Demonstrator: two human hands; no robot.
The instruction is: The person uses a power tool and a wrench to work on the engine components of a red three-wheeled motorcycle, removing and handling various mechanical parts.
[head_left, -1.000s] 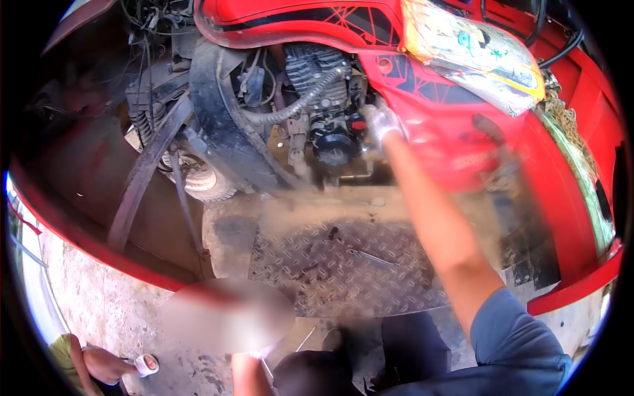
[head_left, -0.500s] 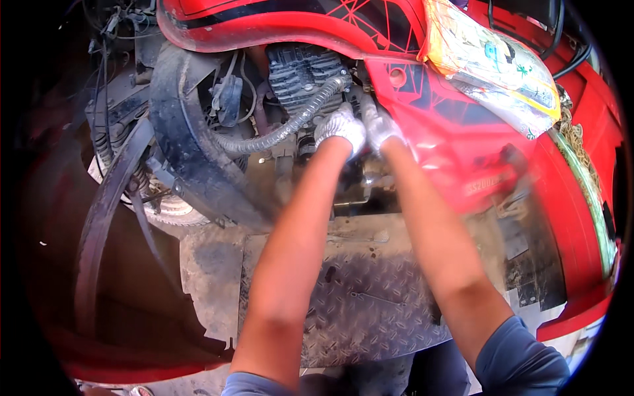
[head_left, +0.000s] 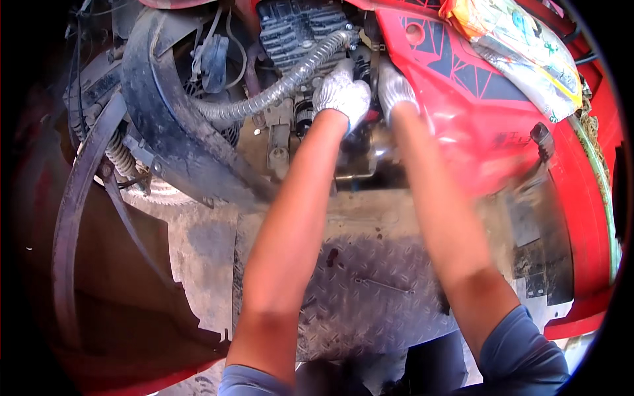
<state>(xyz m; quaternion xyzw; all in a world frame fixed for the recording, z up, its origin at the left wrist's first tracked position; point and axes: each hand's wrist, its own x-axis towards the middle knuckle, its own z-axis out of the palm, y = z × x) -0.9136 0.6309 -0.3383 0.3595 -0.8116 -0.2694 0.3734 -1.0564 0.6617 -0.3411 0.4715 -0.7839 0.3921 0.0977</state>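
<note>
My left hand (head_left: 341, 100), in a white knitted glove, reaches in beside a finned dark engine block (head_left: 297, 33), just below a silvery corrugated hose (head_left: 284, 96). Its fingers point away from me and are hidden among the engine parts. My right hand (head_left: 396, 91), gloved the same way, is close by at the left edge of a red plastic side panel (head_left: 456, 132). That hand's fingers go down out of sight by the panel, so what either hand grips is hidden. Below the hands, a shiny metal part (head_left: 382, 146) shows between my forearms.
A wrench (head_left: 384, 285) lies on the dirty treadplate floor (head_left: 356, 317) beneath my arms. A black curved mudguard (head_left: 165, 112) stands at left. A printed plastic bag (head_left: 528, 59) rests on the red bodywork at upper right, near a pedal (head_left: 543, 140).
My view has shifted, so the engine and panel sit higher in the picture. Both hands remain at the engine, with the right one now further apart from the left, against the red panel's edge.
</note>
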